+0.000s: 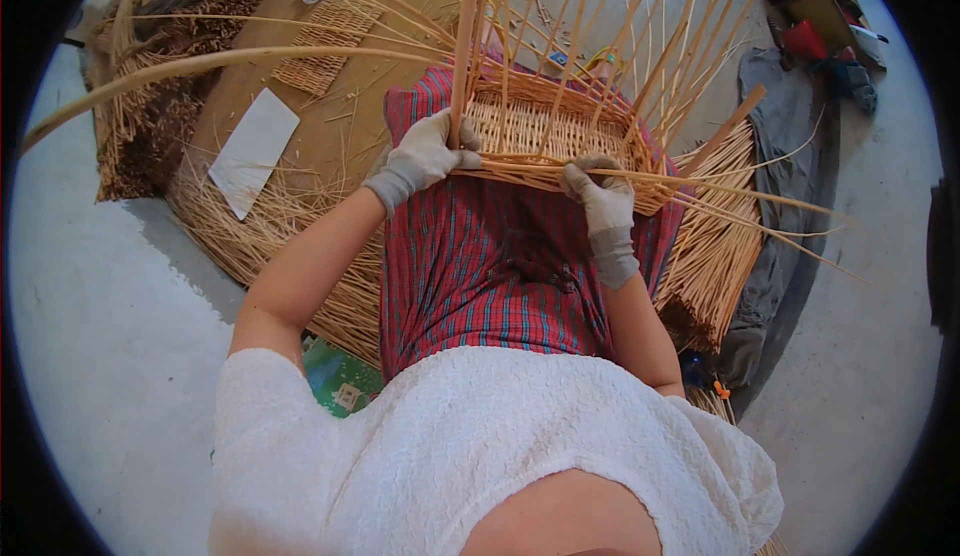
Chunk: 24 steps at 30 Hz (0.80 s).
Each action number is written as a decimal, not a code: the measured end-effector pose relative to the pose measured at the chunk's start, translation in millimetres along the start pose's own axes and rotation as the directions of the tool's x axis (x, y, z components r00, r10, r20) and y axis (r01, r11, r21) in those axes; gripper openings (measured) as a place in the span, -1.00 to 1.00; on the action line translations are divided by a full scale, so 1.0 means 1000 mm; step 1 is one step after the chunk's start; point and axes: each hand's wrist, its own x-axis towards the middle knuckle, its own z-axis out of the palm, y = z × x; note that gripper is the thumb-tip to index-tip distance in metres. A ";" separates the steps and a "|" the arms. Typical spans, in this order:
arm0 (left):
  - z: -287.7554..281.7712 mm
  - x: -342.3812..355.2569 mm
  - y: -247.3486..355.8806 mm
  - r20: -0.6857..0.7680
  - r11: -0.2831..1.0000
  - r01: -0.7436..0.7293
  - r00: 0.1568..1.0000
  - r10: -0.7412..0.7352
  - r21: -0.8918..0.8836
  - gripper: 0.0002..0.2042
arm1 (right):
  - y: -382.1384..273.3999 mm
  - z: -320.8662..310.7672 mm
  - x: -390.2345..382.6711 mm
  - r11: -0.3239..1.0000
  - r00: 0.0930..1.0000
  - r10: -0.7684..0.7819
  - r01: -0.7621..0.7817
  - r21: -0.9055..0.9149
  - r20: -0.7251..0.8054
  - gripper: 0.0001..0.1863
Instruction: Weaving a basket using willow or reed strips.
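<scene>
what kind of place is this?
Probably a basket-weaving workshop, worked at floor level. An unfinished wicker basket sits on the person's lap, both gloved hands, left hand and right hand, on its rim. Bundles of cane and a small woven mat lie on the concrete floor.

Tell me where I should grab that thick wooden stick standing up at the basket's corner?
Best low down, I think, just above the basket rim, coming from the left side. The stick stands nearly upright and is round and smooth, so fingers can wrap around it. The left hand holds it right there. Thin canes crowd its right side, so the left is freer.
</scene>
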 end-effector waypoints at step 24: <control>0.028 -0.004 0.007 -0.356 0.969 0.028 0.932 0.064 0.246 -0.56 | 0.004 0.011 -0.018 0.961 0.965 -0.232 0.247 0.126 -0.123 -0.76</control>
